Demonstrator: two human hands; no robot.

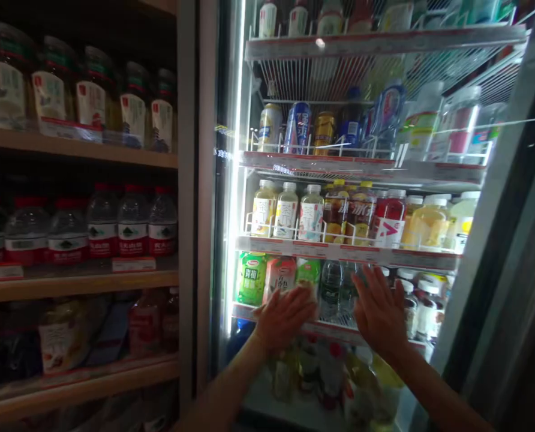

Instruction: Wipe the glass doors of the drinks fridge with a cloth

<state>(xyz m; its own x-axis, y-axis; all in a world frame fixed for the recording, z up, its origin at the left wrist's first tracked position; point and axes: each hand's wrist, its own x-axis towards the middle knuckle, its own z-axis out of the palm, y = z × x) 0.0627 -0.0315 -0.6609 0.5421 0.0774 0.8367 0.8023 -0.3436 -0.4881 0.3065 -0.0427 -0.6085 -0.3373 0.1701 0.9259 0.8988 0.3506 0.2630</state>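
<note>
The lit drinks cooler point(472, 288) stands ahead, with both forearms point(234, 378) stretched toward its lower front. Left of its middle, the left hand point(285, 318) slants rightward, fingers close together; right of its middle, the right hand point(382, 312) points upward, fingers spread. Blur hides whether either touches or grips anything. On the cooler's lower shelf point(330, 330), clear bottles point(331, 282) stand between the hands, the red-labelled bottle point(280, 271) behind the left fingers, the leftmost green-labelled bottle point(251, 279) nearest the cooler's left edge.
</note>
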